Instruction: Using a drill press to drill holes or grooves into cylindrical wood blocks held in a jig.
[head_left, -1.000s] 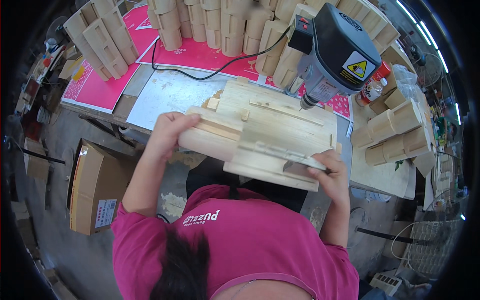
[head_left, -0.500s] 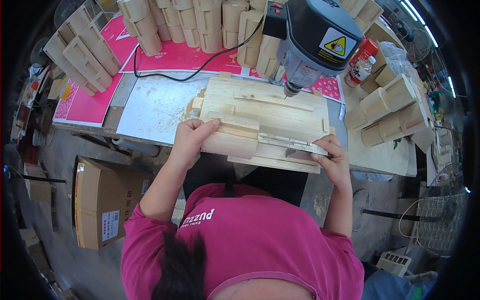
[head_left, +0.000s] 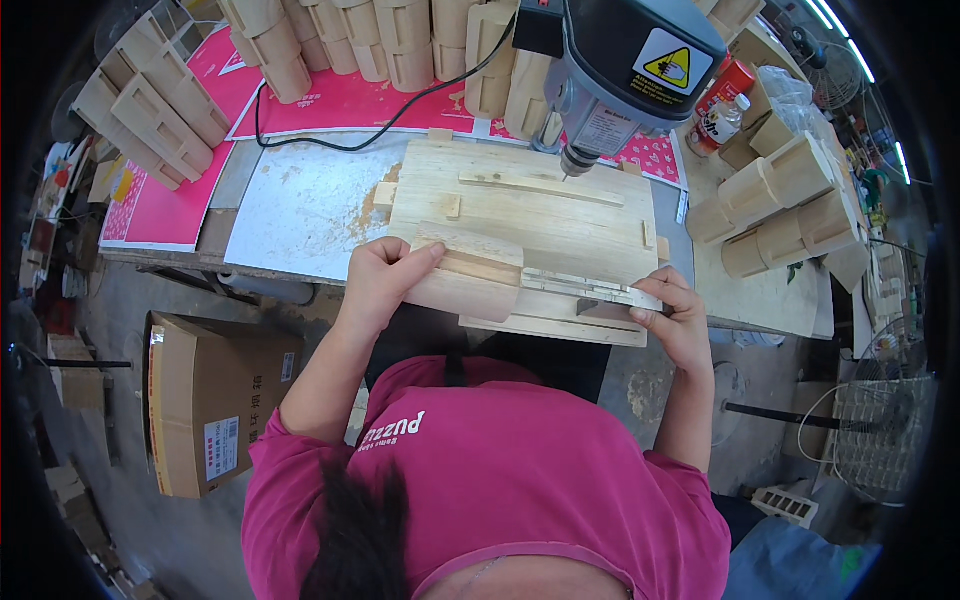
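Observation:
My left hand (head_left: 385,283) is closed round the left end of a pale wooden block (head_left: 465,290) with a rounded face and a long groove, its thumb on top. My right hand (head_left: 676,312) pinches the right end of a thin, light strip with slots (head_left: 580,284). The strip's left end meets the block's right end; whether it goes inside, I cannot tell. A small dark piece (head_left: 590,307) shows under the strip near my right fingers. Both are held over the near edge of a wooden board (head_left: 540,215) with narrow battens on it. Beyond the board hangs a drill chuck and bit (head_left: 577,163).
The drill press (head_left: 635,60) stands at the back, its black cable (head_left: 370,155) looping left. Rows of grooved wooden blocks (head_left: 405,50) line the back; others lie at right (head_left: 790,215) and left (head_left: 165,120). A bottle (head_left: 720,126) stands back right. A cardboard box (head_left: 215,400) is on the floor.
Both hands, with the block and strip, have shifted slightly to the right over the board. The grip of each hand looks the same. The view itself has moved a little.

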